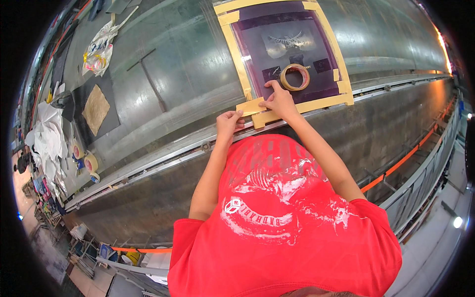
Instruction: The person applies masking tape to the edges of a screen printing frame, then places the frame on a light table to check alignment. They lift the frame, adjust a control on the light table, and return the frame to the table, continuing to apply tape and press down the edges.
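Glossy grey table (190, 69), taped dark panel (309, 52), orange bar (372, 183)

A long, glossy grey-green desk (183, 74) crosses the room, pale streaks of reflected light lying over its top. A narrow, silvery metal rail (159, 165) follows the desk's near edge, with a dull, dark brown-grey band (143, 205) running along below it. Near the desk's right part, on the near side, a straight orange bar (372, 183) runs beside a grey metal frame (413, 185), with pale floor (430, 247) beyond. Orange-white light (442, 43) glows past the desk's right end; tan floor (81, 282) shows off its near left corner.
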`<control>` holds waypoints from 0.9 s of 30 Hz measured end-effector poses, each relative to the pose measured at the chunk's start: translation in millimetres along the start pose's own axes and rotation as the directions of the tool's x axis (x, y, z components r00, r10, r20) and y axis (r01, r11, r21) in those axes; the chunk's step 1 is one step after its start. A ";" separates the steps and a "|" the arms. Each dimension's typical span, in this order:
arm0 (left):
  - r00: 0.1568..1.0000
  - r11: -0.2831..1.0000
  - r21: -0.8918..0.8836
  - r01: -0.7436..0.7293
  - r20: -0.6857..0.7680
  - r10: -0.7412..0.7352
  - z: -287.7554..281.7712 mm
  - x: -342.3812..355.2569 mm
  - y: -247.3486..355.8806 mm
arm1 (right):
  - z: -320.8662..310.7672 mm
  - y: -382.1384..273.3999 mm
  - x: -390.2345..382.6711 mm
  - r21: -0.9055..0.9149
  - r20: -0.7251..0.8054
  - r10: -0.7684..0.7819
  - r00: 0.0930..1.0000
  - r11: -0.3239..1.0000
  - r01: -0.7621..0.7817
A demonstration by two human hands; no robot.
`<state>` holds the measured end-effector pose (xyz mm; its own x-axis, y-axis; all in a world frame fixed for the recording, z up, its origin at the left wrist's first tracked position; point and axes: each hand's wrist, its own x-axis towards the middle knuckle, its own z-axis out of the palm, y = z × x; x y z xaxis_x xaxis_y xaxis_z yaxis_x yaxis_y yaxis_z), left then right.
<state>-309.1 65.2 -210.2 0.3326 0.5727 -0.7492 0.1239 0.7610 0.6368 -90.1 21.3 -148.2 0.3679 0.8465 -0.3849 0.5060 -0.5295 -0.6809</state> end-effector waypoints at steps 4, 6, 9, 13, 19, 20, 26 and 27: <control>1.000 1.000 0.004 -0.004 -0.015 0.004 1.2 1.0 -0.7 | 1.1 0.5 0.6 -0.003 -0.003 -0.009 1.000 1.000 0.009; 1.000 1.000 0.010 -0.005 -0.021 0.006 1.8 1.8 -0.8 | 1.8 0.5 1.1 -0.021 -0.003 -0.012 1.000 1.000 0.012; 1.000 1.000 0.024 0.006 -0.025 -0.005 2.4 -0.5 1.4 | 3.8 3.1 2.4 -0.128 -0.044 -0.047 0.998 0.991 0.041; 1.000 1.000 0.022 0.004 -0.019 -0.003 1.6 0.4 2.1 | 7.1 14.8 6.9 -0.110 -0.056 -0.028 0.998 0.994 0.022; 0.997 0.997 0.000 -0.079 -0.017 0.079 0.7 -7.0 -1.1 | -4.3 10.2 7.2 -0.088 0.082 -0.038 0.996 0.995 0.045; 0.995 0.995 -0.001 -0.101 -0.025 0.101 1.8 -7.8 -1.1 | -4.5 11.5 6.5 -0.106 0.118 -0.058 0.991 0.992 0.071; 0.988 0.983 0.114 -0.143 -0.037 0.148 2.9 -15.3 2.4 | -0.4 29.1 -4.2 -0.068 0.204 -0.260 0.944 0.958 0.279; 0.962 0.958 0.159 -0.237 -0.102 0.254 6.5 -18.2 2.1 | -2.4 28.6 -6.5 0.001 0.197 -0.262 0.945 0.964 0.267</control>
<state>-308.8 54.3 -194.0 0.2563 0.7754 -0.5771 0.1887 0.5454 0.8167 -76.1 0.5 -163.7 0.0614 0.9493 -0.3082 0.5847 -0.2845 -0.7597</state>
